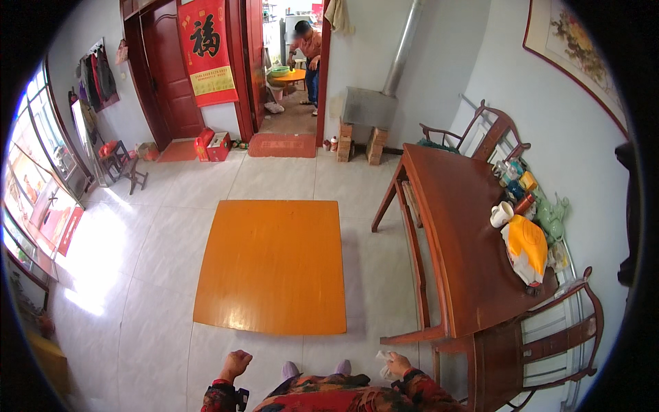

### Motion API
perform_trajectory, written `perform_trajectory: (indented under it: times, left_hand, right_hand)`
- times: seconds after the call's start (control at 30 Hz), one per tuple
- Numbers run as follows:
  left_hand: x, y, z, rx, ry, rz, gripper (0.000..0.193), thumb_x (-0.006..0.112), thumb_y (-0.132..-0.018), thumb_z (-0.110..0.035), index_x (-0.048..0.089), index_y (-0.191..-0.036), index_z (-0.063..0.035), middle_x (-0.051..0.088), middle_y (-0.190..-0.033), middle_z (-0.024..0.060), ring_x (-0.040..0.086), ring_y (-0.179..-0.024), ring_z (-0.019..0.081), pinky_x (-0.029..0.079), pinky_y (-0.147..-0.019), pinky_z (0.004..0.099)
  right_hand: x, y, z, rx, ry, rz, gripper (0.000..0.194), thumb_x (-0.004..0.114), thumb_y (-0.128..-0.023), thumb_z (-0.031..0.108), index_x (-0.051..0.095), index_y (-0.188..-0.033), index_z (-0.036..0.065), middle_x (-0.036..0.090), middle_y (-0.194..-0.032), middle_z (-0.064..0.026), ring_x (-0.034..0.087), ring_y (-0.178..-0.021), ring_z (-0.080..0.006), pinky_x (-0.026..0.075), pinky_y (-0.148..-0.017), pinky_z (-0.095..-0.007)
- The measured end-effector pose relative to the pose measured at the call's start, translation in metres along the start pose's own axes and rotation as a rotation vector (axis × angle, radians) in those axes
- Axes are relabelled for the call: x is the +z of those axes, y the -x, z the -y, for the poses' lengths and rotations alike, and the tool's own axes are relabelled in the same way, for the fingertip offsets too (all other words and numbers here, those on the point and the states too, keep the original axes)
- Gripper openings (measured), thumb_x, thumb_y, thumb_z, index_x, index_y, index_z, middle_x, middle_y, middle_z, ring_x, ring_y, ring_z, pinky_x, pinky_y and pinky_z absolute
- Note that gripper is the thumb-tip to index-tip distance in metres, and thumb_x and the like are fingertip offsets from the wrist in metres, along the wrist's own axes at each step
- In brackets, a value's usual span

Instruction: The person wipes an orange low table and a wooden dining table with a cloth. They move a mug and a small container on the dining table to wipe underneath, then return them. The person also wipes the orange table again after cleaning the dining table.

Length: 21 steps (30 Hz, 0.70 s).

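My left hand [238, 362] is curled closed over the floor, just short of the near left corner of a low orange wooden table [270, 265]; nothing shows in it. In my right hand [398, 364] is a crumpled white cloth or tissue [384, 356], its ends hanging out past the fingers. That hand is nearest to the foot of the long dark red-brown wooden table [458, 237] on the right. Between my hands, the tips of my light purple shoes [291, 368] show at the near side of the orange table.
Wooden armchairs [561, 335] flank the dark table, which bears a white mug [501, 214], a yellow bag [526, 244] and a green figurine [551, 216]. A metal stove [369, 107] stands on bricks. Beyond the doorway, a person [309, 56] bends over a small orange table [293, 75].
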<state>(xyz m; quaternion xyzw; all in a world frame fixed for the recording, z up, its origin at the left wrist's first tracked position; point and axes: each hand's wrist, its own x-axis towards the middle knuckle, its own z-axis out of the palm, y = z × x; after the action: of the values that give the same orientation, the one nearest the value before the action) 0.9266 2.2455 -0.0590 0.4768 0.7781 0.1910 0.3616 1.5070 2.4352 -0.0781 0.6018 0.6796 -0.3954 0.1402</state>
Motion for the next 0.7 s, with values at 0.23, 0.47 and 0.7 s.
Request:
perform_trajectory:
  times: [0.23, 0.47, 0.7]
  left_hand:
    - [0.010, 0.020, 0.004, -0.177, 0.125, 0.061, 0.036, 0.061, -0.086, -0.035, 0.071, -0.088, -0.0006, 0.072, -0.077, 0.0125, 0.070, -0.074, 0.0242, 0.055, -0.071, 0.0367]
    - [0.023, 0.044, 0.088, -0.115, -0.014, 0.186, 0.022, 0.063, -0.083, -0.028, 0.071, -0.090, -0.0087, 0.072, -0.084, 0.0087, 0.070, -0.082, 0.0280, 0.056, -0.074, 0.0410]
    - [0.013, 0.074, 0.158, 0.415, -0.675, 0.178, 0.014, 0.057, -0.083, -0.023, 0.066, -0.091, -0.0149, 0.066, -0.082, 0.0087, 0.065, -0.084, 0.0327, 0.053, -0.073, 0.0474]
  right_hand:
    - [0.023, 0.029, -0.019, 0.097, -0.023, -0.072, 0.044, 0.054, -0.092, 0.031, 0.052, -0.128, 0.005, 0.063, -0.117, -0.0218, 0.059, -0.109, -0.0392, 0.048, -0.092, -0.0452]
    - [0.054, 0.054, -0.001, 0.083, -0.096, -0.106, 0.038, 0.057, -0.089, 0.032, 0.057, -0.115, 0.004, 0.065, -0.107, -0.0235, 0.061, -0.103, -0.0418, 0.048, -0.089, -0.0449]
    - [0.076, 0.044, 0.029, -0.002, -0.087, -0.041, 0.048, 0.057, -0.090, 0.035, 0.054, -0.126, 0.004, 0.063, -0.116, -0.0237, 0.059, -0.109, -0.0404, 0.047, -0.092, -0.0439]
